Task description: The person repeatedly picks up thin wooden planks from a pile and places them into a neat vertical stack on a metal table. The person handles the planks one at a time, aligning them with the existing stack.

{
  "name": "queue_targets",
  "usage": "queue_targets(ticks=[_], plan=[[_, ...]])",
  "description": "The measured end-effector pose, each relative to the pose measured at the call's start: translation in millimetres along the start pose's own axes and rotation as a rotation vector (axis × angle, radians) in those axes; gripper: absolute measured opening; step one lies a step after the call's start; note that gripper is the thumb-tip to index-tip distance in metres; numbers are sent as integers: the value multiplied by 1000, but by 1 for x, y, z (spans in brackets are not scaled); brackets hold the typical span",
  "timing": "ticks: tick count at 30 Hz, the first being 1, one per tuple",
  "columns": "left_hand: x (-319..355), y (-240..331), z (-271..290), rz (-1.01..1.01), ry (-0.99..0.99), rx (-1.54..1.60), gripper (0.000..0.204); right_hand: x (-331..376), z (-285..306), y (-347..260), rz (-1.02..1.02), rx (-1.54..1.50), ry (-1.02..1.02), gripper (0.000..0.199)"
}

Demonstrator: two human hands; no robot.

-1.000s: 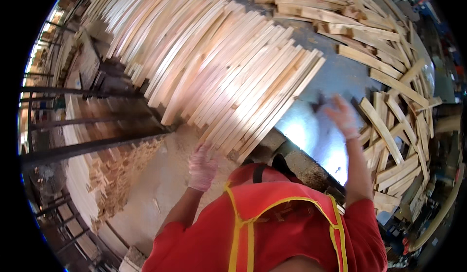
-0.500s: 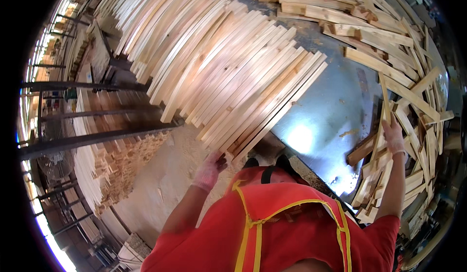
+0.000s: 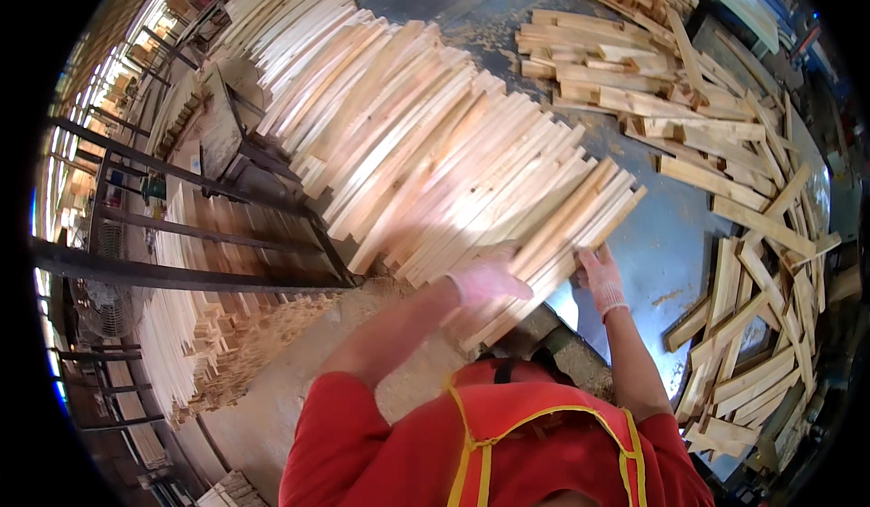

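Note:
Long pale wooden strips (image 3: pixel 426 154) lie side by side in a broad row across the metal table. At the row's right-hand end, a bunch of wooden strips (image 3: pixel 580 222) sits slightly higher and casts a shadow on the strips beside it. My left hand (image 3: pixel 489 282), in a light knitted glove, lies over the near part of this bunch, its thumb side on top and other fingers mostly hidden. Gloved as well, my right hand (image 3: pixel 600 280) grips the outer edge of the bunch, fingertips at the last strip.
Loose wooden pieces (image 3: pixel 761 280) lie in a jumbled heap along the right of the blue-grey metal table (image 3: pixel 675 222). Dark metal bars (image 3: pixel 199 276) stand at the left, beside a tall stack of strips (image 3: pixel 208 344). Sawdust covers the floor (image 3: pixel 290 389).
My right hand has come left from the loose heap to the outer edge of the row. My left hand has moved up and right onto the strips. The view has shifted.

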State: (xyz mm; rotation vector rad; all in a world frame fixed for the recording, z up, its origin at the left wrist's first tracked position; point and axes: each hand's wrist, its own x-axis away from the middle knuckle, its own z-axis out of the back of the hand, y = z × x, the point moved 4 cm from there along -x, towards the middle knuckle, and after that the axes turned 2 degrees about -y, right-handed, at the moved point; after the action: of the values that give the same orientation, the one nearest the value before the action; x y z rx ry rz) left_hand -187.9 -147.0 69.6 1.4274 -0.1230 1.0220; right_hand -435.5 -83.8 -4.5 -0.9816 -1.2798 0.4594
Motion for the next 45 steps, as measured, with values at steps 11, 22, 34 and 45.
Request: queue_targets(ticks=[11, 22, 34, 45], plan=[[107, -20, 168, -22, 519, -460, 84, -17, -20, 59, 277, 481, 302, 96], [69, -154, 377, 32, 611, -456, 83, 20, -38, 10, 195, 660, 209, 99], [56, -22, 126, -587, 712, -651, 76, 10, 52, -26, 262, 624, 117, 88], [4, 32, -122, -608, 330, -988, 87, 144, 411, -2, -392, 763, 1157, 65]])
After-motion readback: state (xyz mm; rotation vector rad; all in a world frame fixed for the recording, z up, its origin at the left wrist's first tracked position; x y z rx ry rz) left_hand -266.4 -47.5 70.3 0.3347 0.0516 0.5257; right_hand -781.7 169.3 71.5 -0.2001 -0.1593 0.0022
